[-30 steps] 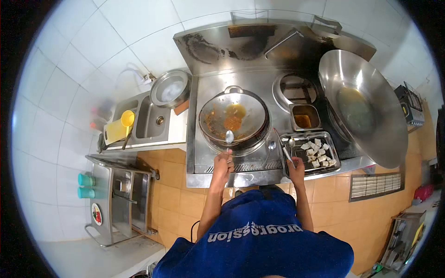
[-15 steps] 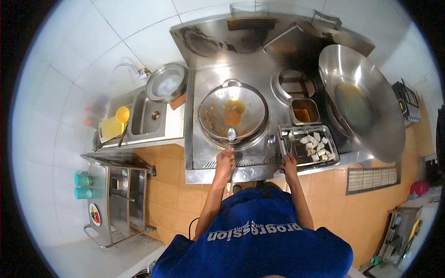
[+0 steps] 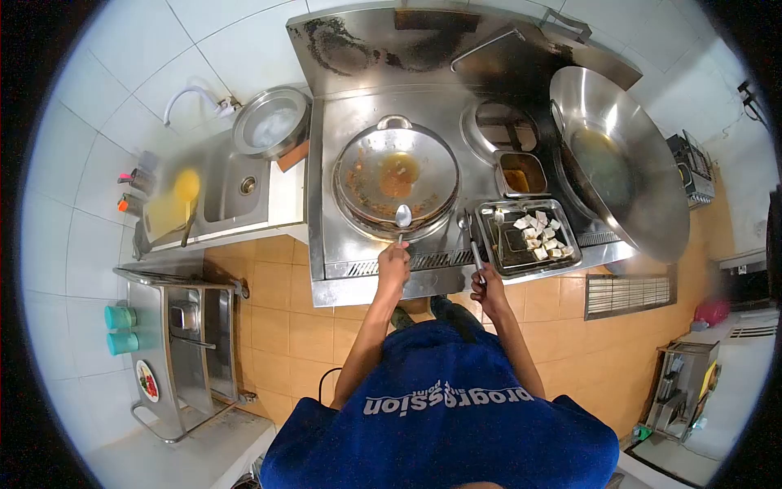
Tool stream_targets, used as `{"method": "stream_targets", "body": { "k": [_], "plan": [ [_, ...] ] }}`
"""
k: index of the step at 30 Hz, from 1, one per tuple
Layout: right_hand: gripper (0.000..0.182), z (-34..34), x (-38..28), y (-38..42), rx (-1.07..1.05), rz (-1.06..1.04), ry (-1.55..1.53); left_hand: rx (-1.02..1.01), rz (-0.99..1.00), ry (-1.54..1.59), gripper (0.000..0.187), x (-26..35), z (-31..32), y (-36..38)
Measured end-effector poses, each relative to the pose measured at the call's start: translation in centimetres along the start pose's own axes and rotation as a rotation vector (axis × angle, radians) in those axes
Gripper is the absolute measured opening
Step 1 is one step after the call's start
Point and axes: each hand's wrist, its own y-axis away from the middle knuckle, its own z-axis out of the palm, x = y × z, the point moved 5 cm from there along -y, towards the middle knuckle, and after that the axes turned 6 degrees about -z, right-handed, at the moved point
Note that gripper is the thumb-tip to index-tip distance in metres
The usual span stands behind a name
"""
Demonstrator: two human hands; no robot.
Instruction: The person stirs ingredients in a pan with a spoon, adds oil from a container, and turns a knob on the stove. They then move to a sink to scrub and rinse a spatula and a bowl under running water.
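Note:
My left hand (image 3: 394, 266) is closed around the handle of a spoon (image 3: 403, 215), whose bowl lies over the near rim of the wok (image 3: 440, 175). Reddish-brown sauce (image 3: 397, 175) with oil sits in the wok's bottom, and bits cling to its sides. My right hand (image 3: 489, 289) grips a long, narrow metal utensil (image 3: 476, 248) with a dark handle, pointing away from me beside the tray's left edge. White cubes (image 3: 542, 236) fill the right part of the metal tray (image 3: 521, 266); another spoon (image 3: 498, 222) rests at its left. One more spoon (image 3: 462, 221) lies on the stove top.
Behind the tray stands a square metal container (image 3: 536, 175) with brown liquid. A huge tilted wok (image 3: 652, 187) takes up the right side. At left are a sink (image 3: 236, 191), a metal pot (image 3: 281, 130) and a steel trolley (image 3: 159, 326) with a plate (image 3: 147, 381).
The whole view has shifted, so the stove appears higher and further left. My right hand has drawn the narrow utensil back toward me, off the tray's edge. My left hand still holds the spoon.

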Motion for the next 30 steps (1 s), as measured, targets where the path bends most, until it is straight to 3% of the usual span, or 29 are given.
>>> {"method": "stream_targets", "body": {
  "k": [6,8,15,17,19,24,28,30],
  "plan": [
    [0.031,-0.2,0.5,-0.6,-0.057,-0.029,-0.008,-0.010,-0.005,-0.020,0.016,0.1,0.1,0.2],
    [0.007,0.4,-0.1,-0.4,-0.043,-0.026,0.004,-0.010,-0.005,-0.022,0.016,0.1,0.1,0.2],
    [0.008,0.7,-1.7,-2.1,-0.020,-0.031,-0.020,-0.027,-0.036,-0.026,0.015,0.4,0.2,0.4],
    [0.008,-0.2,-2.5,-3.8,0.039,-0.115,0.059,-0.022,-0.047,-0.021,0.015,0.3,0.1,0.4],
    [0.010,-0.2,-3.4,-5.3,-0.030,-0.130,0.072,-0.017,-0.054,-0.013,0.015,0.3,0.3,0.5],
    [0.012,0.5,-3.6,-8.6,0.052,-0.084,0.019,-0.010,-0.035,0.020,0.014,0.3,0.6,0.6],
    [0.009,1.2,-2.5,-7.8,-0.034,-0.071,-0.009,0.088,-0.075,0.024,0.014,0.5,0.8,1.1],
    [0.008,1.1,-1.0,-6.6,-0.081,0.060,0.035,0.102,-0.075,0.031,0.014,0.4,0.8,1.2]
  ]
}}
